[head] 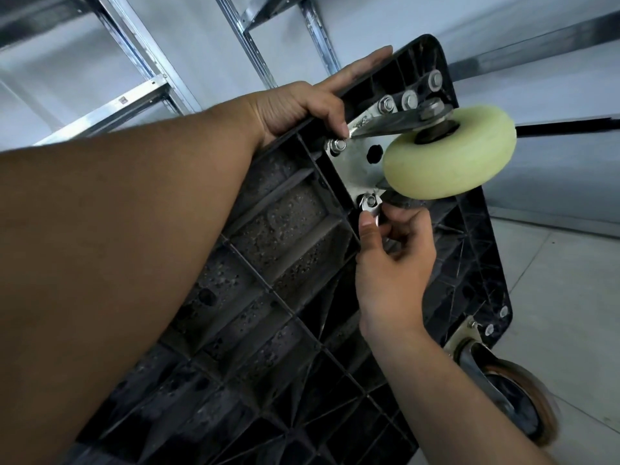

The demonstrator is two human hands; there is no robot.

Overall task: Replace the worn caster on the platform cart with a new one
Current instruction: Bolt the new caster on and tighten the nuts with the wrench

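Observation:
The black platform cart [275,250] stands on its side with its ribbed underside facing me. A caster with a pale green wheel [449,152] and a silver mounting plate [355,166] sits at the upper corner, with bolts and nuts around the plate. My left hand [302,105] grips the cart's upper edge, fingers curled near the plate. My right hand [392,260] holds a small silver wrench [370,209] whose jaw sits on the nut [370,199] at the plate's lower corner.
A second caster with a brown-rimmed grey wheel [516,397] is fixed at the cart's lower right corner. Metal shelving uprights [141,62] stand behind on the left. Light tiled floor [570,297] lies to the right.

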